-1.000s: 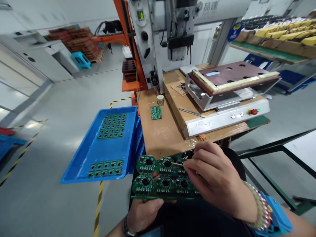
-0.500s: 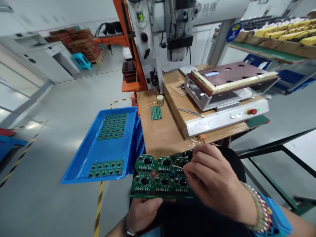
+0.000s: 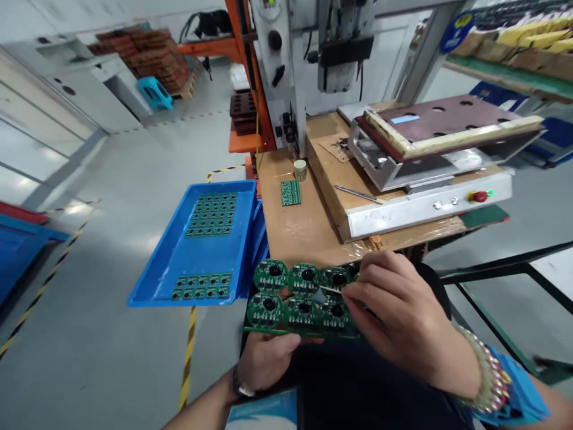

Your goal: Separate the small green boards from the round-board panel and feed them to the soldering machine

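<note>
A green circuit board panel [image 3: 265, 309] with two rows of rounded boards, each bearing a black blob, lies over my lap. My left hand [image 3: 270, 359] grips its near edge, thumb on top and the other fingers underneath. Pinched in my right hand [image 3: 394, 310] is a thin, pale stick [image 3: 330, 289], its tip over the boards between the two rows. The right end of the panel is hidden behind my right hand.
To the left, a blue tray [image 3: 161, 254] holds two groups of small circuit boards. A wooden bench [image 3: 286, 233] carries a small green panel [image 3: 291, 193], a round pot [image 3: 299, 169], tweezers [image 3: 357, 194] and a machine with a brown fixture plate [image 3: 447, 122].
The view has shifted, so the bench and tray appear higher and further right. The stick's tip has moved from the top middle board to the gap between the rows. Both hands keep their hold.
</note>
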Tool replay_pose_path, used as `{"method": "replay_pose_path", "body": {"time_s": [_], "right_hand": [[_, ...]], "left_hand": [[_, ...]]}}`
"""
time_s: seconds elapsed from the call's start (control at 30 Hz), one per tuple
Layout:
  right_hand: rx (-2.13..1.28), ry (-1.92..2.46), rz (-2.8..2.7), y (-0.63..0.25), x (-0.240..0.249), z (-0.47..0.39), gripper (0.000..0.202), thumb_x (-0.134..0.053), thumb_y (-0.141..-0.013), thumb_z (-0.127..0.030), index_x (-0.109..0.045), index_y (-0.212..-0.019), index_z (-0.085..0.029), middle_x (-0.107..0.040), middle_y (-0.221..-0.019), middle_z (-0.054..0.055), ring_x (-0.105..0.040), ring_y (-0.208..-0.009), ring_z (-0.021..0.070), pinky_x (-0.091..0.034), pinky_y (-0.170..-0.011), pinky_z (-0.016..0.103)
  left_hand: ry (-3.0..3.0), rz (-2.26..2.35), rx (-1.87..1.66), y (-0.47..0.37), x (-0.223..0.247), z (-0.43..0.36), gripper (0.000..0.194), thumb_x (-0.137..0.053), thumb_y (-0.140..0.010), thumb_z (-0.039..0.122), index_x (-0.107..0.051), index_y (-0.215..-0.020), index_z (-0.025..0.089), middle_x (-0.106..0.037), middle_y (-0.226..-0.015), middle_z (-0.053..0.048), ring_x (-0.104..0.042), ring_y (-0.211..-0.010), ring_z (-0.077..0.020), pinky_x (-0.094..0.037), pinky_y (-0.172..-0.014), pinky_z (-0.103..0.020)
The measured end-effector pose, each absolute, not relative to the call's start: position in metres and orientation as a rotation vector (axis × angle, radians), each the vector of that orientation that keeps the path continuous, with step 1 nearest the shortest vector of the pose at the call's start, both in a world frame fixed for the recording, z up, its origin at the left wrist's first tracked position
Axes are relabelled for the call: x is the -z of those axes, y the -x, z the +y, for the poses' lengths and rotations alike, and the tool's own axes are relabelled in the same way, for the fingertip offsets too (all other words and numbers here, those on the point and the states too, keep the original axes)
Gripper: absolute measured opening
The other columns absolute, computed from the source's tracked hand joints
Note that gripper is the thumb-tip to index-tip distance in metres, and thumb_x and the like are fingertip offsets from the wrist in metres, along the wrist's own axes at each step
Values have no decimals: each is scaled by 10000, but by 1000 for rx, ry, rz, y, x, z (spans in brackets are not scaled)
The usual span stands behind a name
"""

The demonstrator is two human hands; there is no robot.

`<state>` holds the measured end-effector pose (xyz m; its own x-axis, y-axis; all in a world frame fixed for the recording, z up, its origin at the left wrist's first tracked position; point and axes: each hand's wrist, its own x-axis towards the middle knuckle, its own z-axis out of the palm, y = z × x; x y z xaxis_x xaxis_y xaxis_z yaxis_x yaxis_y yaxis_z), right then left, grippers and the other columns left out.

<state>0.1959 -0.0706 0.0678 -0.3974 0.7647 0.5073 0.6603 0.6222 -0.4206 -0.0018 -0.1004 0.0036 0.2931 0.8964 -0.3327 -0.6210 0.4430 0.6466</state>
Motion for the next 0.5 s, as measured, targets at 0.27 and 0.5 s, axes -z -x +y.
{"method": "replay_pose_path", "body": {"time_s": [0.27, 0.5], "right_hand": [[-281, 1056, -2233, -193, -65, -80, 141, -542, -793, -90, -573, -674, -158, -550, -675, 39, -458, -817, 182, -412, -731, 342], [-265, 1061, -2255, -191, -58, -80, 178, -520, -817, -104, -549, -654, -171, -547, -683, 34, -451, -813, 174, -404, -724, 328]], "left_hand": [[-454, 765, -1060, 1, -2, -98, 550, -714, -650, 106, -607, -1140, 331, -725, -982, 19, -663, -845, -242, -562, -698, -391], [-497, 722, -1029, 3, 5, -97, 614, -697, -663, 118, -542, -1218, 330, -728, -998, 16, -655, -916, -265, -569, -730, -425]]}}
